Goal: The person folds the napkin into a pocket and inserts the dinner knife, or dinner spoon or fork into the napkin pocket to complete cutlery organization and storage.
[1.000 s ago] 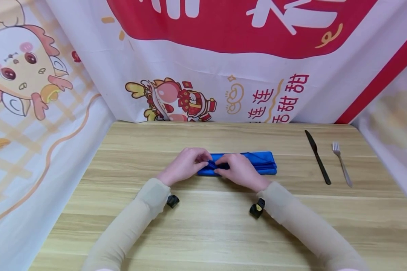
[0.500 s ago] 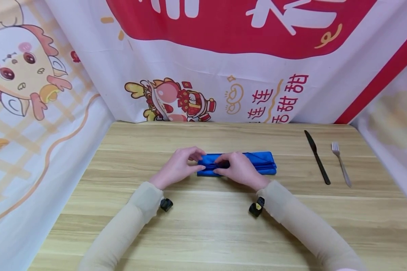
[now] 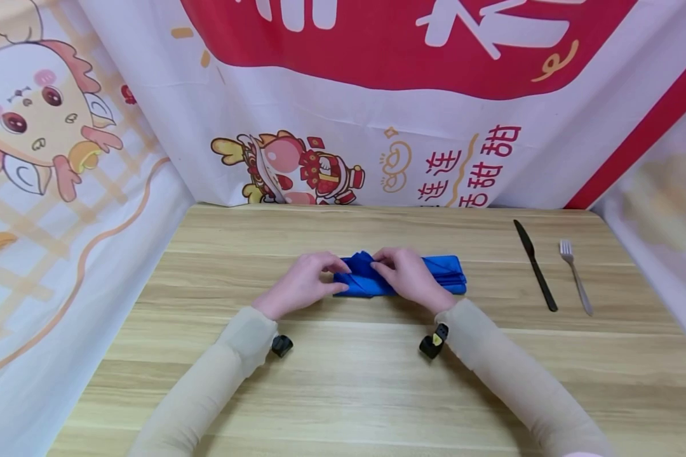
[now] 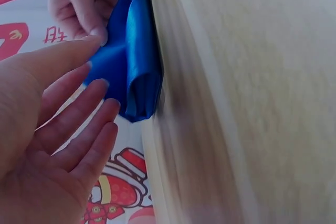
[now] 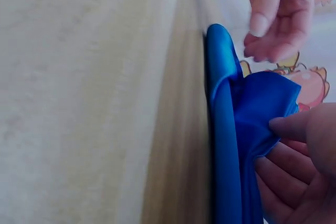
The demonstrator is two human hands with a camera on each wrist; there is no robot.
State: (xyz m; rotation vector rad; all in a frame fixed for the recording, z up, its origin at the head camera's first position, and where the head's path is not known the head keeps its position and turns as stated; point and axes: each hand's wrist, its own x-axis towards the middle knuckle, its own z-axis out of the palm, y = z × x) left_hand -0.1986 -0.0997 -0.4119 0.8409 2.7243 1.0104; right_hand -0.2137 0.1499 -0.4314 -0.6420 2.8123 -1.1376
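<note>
A shiny blue cloth (image 3: pixel 443 266) lies folded in a long flat strip on the wooden table. Near its left end, a darker flap (image 3: pixel 360 263) stands lifted above the strip. My right hand (image 3: pixel 407 278) pinches the edge of that flap; the right wrist view shows thumb and forefinger on the raised cloth (image 5: pixel 262 100). My left hand (image 3: pixel 304 282) is at the strip's left end, thumb and fingers spread apart. In the left wrist view its fingers (image 4: pixel 94 129) are fairly straight beside the blue cloth (image 4: pixel 142 51), and none curls round it.
To the right on the table (image 3: pixel 343 393) lie a black knife (image 3: pixel 534 263) and a silver fork (image 3: pixel 576 276), side by side. A printed white and red cloth (image 3: pixel 343 108) hangs behind the table's back edge, and more printed cloth covers the left side.
The left hand has let go of the pleats and drawn back slightly left. The right hand has lifted a flap upward and away, spreading the gathered layers.
</note>
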